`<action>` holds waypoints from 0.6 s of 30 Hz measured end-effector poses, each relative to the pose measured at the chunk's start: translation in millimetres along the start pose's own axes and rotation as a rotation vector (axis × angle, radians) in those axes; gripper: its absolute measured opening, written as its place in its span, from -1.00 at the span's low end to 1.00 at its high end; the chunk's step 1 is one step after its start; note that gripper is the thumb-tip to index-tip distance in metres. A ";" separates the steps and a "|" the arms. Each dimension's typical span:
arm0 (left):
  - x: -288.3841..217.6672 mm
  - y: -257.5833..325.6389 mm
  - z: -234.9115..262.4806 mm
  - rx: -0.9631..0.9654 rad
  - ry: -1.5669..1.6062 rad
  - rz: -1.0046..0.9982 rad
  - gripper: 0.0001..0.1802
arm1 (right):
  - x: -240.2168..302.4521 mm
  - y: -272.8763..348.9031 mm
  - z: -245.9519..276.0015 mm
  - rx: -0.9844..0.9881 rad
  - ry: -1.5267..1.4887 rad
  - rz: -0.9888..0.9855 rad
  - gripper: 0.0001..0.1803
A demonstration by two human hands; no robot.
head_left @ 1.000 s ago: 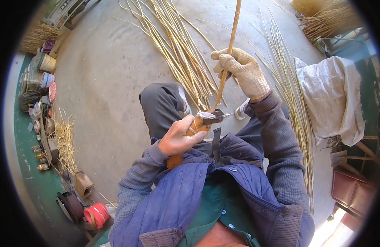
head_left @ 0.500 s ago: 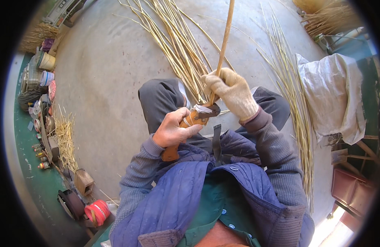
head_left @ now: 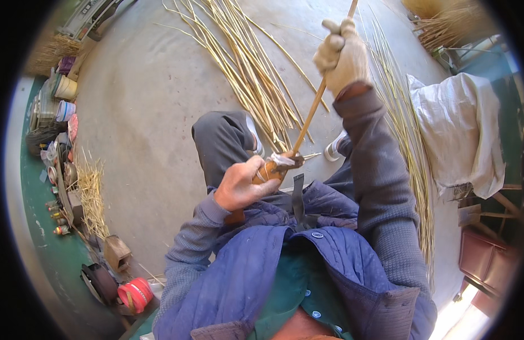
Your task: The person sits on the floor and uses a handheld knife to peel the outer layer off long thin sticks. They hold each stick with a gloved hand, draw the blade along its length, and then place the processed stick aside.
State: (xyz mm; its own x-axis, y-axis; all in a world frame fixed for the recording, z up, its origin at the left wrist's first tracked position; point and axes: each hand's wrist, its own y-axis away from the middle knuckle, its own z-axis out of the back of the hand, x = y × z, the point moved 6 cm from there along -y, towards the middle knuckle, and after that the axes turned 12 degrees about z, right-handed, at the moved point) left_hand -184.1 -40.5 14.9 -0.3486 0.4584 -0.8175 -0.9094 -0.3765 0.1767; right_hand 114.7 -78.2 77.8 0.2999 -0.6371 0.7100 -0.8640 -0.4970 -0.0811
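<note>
My bare left hand (head_left: 239,188) is closed round an orange-brown wooden-handled tool (head_left: 266,173) above my lap. White cord and a pale strip of cloth are wound about the tool, and its far end carries a dark metal head. My right hand (head_left: 348,59), in a pale knit glove, is raised well in front, closed round a long tan stalk (head_left: 312,118). From the glove the stalk slants down to the metal head, its lower end meeting it. How it sits in the head is too small to tell. A thin pale tip sticks out just right of the head.
Long dry stalks (head_left: 248,68) lie fanned on the concrete floor ahead, and another bundle (head_left: 412,153) runs along my right. A white woven sack (head_left: 460,127) lies beyond it. On the left are short straw (head_left: 91,192), a red round container (head_left: 135,293) and assorted pots.
My right hand has moved up, away from the tool and slightly right, and the stalk now leans further right. My left hand and the tool have hardly shifted. My right knee has moved inward.
</note>
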 end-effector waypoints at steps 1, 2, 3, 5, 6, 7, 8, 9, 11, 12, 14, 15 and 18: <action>-2.8 -9.8 6.3 0.032 0.026 0.023 -0.57 | -2.9 15.6 -3.8 -0.050 0.027 0.007 -0.43; -5.2 -16.5 9.6 0.065 0.051 0.055 -0.57 | -8.6 29.3 -5.5 -0.014 0.040 -0.013 -0.44; -6.0 -24.5 11.6 0.095 0.119 0.117 -0.56 | -10.1 38.0 -3.3 -0.027 0.039 -0.004 -0.44; -6.2 -28.3 6.8 0.116 0.100 0.077 -0.55 | -6.4 50.3 -3.1 -0.048 0.046 0.008 -0.44; -8.8 -31.2 3.8 0.132 0.091 0.053 -0.54 | 1.2 54.9 -5.4 -0.058 0.055 0.014 -0.44; -14.1 -33.0 2.8 0.145 0.124 0.039 -0.53 | 6.2 57.8 -5.8 -0.068 0.065 0.019 -0.44; -18.1 -33.6 2.4 0.186 0.165 0.106 -0.54 | 5.0 59.9 -6.4 -0.029 0.051 -0.009 -0.45; -24.3 -33.3 2.7 0.227 0.210 0.168 -0.54 | 4.1 61.8 -6.9 0.012 0.043 -0.034 -0.45; -28.5 -35.1 1.9 0.229 0.209 0.138 -0.55 | 7.4 59.0 -8.5 0.094 0.038 -0.082 -0.43; -27.5 -35.6 1.1 0.189 0.169 0.048 -0.56 | 14.9 51.3 -10.7 0.110 0.046 -0.048 -0.41; -21.8 -31.8 -0.8 0.149 0.128 -0.049 -0.57 | 31.6 27.2 -21.0 0.151 0.051 0.014 -0.37; -17.3 -27.8 -0.2 0.158 0.124 -0.064 -0.59 | 46.0 10.3 -27.8 0.232 -0.064 0.006 -0.33; -21.3 -29.0 11.7 0.170 0.076 -0.043 -0.60 | 68.6 -27.2 -40.1 0.073 0.005 0.056 -0.50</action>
State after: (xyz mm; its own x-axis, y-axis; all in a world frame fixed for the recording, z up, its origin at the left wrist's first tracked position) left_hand -153.0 -29.9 33.5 -0.2959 0.4065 -0.8644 -0.9506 -0.2136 0.2250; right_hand 142.5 -84.8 156.8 0.2497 -0.6622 0.7065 -0.8475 -0.5023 -0.1713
